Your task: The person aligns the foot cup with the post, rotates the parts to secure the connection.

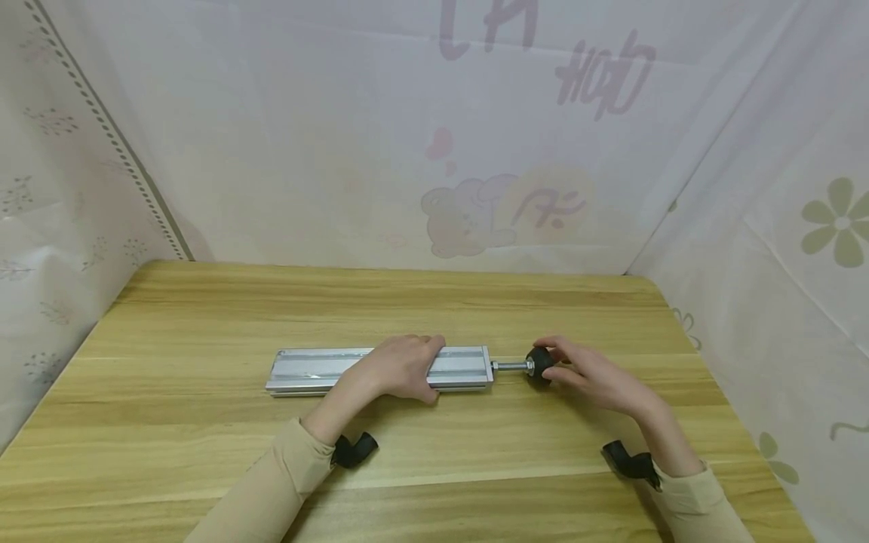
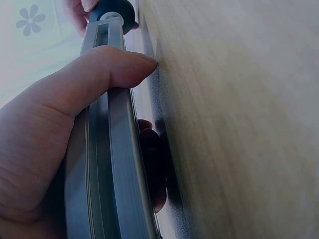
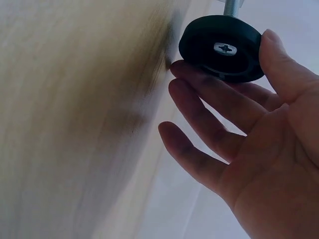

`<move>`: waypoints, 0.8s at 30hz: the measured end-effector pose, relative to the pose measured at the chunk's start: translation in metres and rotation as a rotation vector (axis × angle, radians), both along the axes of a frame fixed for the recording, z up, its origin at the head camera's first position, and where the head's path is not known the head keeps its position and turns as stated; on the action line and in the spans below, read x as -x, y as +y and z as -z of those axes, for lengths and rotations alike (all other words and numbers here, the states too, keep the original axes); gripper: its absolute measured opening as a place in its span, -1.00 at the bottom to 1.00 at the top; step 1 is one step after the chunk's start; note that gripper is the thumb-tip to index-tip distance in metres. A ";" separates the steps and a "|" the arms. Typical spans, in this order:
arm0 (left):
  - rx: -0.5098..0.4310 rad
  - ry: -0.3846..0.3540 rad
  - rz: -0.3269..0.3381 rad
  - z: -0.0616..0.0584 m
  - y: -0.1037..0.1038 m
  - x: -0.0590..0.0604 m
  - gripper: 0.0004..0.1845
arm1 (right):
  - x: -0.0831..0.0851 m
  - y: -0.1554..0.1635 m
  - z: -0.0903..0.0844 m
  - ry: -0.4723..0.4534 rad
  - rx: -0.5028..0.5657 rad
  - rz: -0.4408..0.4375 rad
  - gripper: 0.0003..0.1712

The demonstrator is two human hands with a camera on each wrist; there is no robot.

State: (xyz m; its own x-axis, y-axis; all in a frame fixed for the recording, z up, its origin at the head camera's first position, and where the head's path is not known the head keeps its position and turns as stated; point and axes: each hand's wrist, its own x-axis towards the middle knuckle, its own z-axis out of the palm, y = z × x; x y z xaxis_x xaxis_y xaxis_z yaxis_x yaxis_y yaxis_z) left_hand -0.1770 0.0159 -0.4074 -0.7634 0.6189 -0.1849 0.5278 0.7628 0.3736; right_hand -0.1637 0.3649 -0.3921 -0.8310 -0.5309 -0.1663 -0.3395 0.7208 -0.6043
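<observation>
A silver aluminium profile (image 1: 308, 366) with grooves along its length extends left to right above the table. My left hand (image 1: 400, 369) grips it from over the top, right of its middle, thumb on the near side and fingers over the far side. From the profile's right end a threaded rod (image 1: 511, 366) sticks out, with a nut and a round black leveling foot (image 1: 540, 365) on it. Thumb and fingers of my right hand (image 1: 597, 377) pinch the foot at its rim. In the right wrist view a cross-head screw (image 3: 225, 49) shows in the foot's hollow underside.
The wood-grain table (image 1: 475, 460) carries nothing else in view. Pale printed cloth (image 1: 305, 151) hangs behind it and along both sides. A black bent piece sits at each wrist by the cuffs, the left one (image 1: 356, 451) low over the table.
</observation>
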 end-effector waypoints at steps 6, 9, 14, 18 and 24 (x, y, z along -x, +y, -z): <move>-0.010 -0.002 -0.005 0.000 0.000 0.000 -0.37 | -0.001 0.000 -0.001 -0.019 -0.018 0.021 -0.31; -0.005 0.005 -0.003 0.000 0.000 0.000 -0.38 | -0.002 -0.002 -0.001 0.000 -0.014 0.044 -0.19; -0.014 0.005 0.000 0.000 -0.001 -0.001 -0.39 | -0.001 -0.006 0.002 0.118 -0.017 0.038 -0.05; -0.019 0.007 -0.001 0.001 0.000 0.000 -0.39 | -0.001 -0.009 0.005 0.198 -0.039 0.017 -0.10; -0.008 0.019 0.002 0.002 0.000 0.000 -0.38 | -0.001 -0.010 0.007 0.234 -0.051 0.003 -0.15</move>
